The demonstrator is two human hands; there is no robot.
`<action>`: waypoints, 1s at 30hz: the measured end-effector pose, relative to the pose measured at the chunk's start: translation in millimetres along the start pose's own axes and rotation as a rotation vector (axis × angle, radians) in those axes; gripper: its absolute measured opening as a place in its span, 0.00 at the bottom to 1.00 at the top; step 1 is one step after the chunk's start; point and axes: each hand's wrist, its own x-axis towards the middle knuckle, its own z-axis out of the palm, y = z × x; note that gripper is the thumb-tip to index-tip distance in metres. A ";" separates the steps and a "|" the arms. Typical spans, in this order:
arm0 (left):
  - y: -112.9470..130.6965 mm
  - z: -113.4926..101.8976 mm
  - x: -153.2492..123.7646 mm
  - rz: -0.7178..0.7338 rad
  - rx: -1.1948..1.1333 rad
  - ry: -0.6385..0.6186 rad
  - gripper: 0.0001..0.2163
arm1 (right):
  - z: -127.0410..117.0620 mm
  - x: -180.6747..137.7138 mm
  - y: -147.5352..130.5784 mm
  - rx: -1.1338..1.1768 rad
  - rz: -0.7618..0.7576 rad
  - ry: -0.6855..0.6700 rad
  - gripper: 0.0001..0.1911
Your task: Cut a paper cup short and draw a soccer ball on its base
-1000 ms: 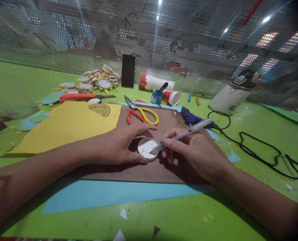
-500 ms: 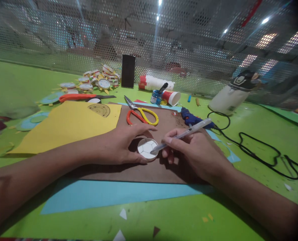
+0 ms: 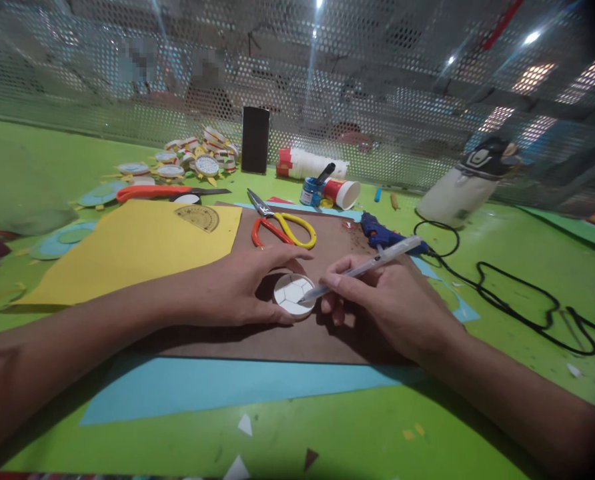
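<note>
My left hand [image 3: 237,287] curls round a small white round disc [image 3: 292,293] with a football pattern drawn on it, thumb and fingers pressing its edge. The disc rests on a brown sheet [image 3: 277,333]. My right hand [image 3: 382,303] pinches a white pen [image 3: 365,268], whose tip touches the disc's right edge.
A yellow sheet [image 3: 137,247] lies to the left and a blue sheet [image 3: 202,387] under the brown one. Scissors [image 3: 280,223], a blue glue gun [image 3: 385,237] with a black cord [image 3: 517,297], paint pot, paper cups, a phone [image 3: 255,140] and a white jug [image 3: 460,190] stand behind. A mesh wall bounds the green table.
The view has shifted very slightly. The pen tip stays at the disc's right edge and both hands keep their grip.
</note>
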 end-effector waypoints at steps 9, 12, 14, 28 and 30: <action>-1.6 0.4 -0.6 0.000 0.037 0.015 0.33 | -0.5 -1.4 0.0 0.023 -0.003 -0.015 0.12; -1.4 0.4 -0.5 -0.012 0.039 0.019 0.34 | 0.3 -2.3 -2.6 -0.003 0.002 -0.012 0.13; -1.3 0.3 -0.4 -0.018 0.036 0.020 0.34 | 0.7 -2.1 -3.8 -0.016 0.009 -0.009 0.13; -0.1 0.5 -1.1 -0.006 0.031 0.023 0.33 | 1.6 -2.0 0.0 0.026 0.001 0.000 0.12; 0.3 0.2 -0.8 -0.006 0.036 0.018 0.33 | 1.7 -1.2 0.3 0.039 0.010 -0.006 0.13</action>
